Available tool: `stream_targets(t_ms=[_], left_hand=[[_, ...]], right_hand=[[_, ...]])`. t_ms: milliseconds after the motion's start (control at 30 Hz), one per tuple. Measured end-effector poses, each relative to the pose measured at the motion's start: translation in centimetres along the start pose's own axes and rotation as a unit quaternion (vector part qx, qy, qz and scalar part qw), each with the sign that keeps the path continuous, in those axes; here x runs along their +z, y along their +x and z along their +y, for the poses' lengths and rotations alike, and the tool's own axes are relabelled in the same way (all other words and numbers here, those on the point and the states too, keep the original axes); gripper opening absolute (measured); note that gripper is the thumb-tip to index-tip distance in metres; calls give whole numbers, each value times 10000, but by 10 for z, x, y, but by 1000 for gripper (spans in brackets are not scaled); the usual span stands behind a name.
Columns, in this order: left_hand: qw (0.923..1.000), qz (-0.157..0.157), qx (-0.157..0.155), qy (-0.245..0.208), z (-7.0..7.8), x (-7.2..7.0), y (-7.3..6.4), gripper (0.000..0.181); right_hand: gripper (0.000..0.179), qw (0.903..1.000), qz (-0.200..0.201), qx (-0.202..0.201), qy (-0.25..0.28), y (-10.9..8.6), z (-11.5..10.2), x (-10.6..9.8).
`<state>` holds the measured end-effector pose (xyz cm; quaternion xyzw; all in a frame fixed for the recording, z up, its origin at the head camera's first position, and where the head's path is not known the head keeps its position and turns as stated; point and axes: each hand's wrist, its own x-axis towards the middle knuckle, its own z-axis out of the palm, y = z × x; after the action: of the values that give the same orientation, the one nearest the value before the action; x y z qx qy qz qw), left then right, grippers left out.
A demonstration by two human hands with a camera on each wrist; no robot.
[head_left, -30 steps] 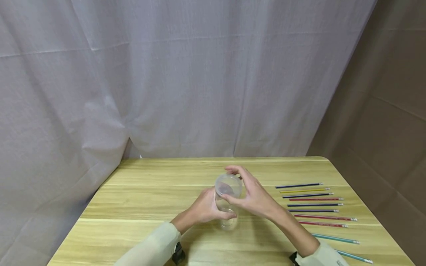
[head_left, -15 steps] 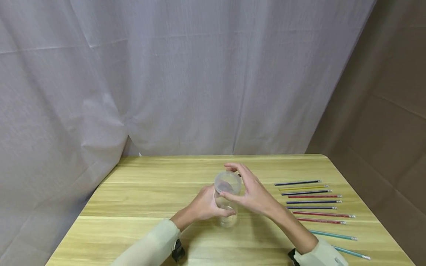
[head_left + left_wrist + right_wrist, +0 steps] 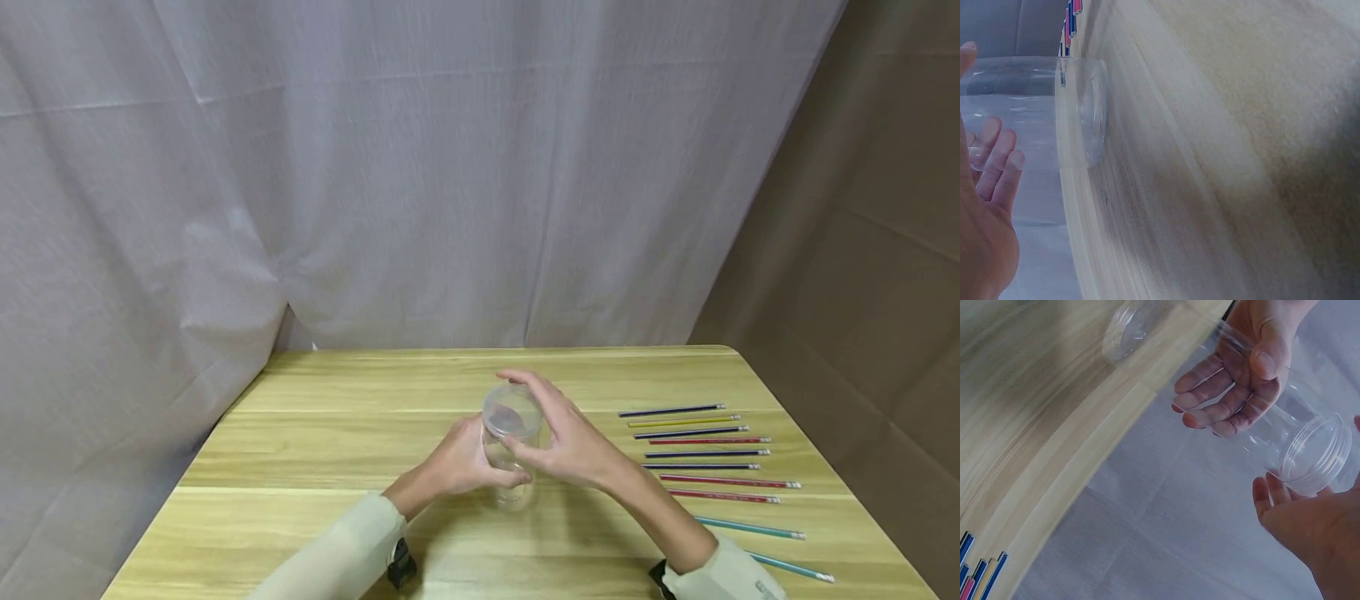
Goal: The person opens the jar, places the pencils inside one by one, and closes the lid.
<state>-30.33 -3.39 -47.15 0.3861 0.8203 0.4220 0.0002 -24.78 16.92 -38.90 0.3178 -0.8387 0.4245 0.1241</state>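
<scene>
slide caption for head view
Left hand and right hand hold a clear jar, pencils lying to its right on a wooden table.

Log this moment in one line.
Left hand: grips clear plastic cylindrical jar; Right hand: curled round jar's top; slim multicoloured pencils: on wood-grain table, right

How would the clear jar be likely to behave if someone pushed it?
The jar is probably light for its size, since it is see-through and looks empty. Its smooth, glossy surface may feel slippery. Being round and taller than wide, it could tip if pushed near the top.
</scene>
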Motion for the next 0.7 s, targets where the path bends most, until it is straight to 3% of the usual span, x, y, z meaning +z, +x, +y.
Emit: stream_targets(t_ms=[200, 467, 700], left_hand=[[10000, 19, 19, 71, 2, 0, 0, 93], [10000, 8, -79, -11, 2, 0, 0, 83], [10000, 22, -30, 84, 1, 0, 0, 92]], right_hand=[[88, 9992, 378, 116, -106, 1, 3, 1], [93, 9995, -107, -74, 271, 0, 2, -2], [93, 9994, 333, 22, -132, 1, 1, -2]])
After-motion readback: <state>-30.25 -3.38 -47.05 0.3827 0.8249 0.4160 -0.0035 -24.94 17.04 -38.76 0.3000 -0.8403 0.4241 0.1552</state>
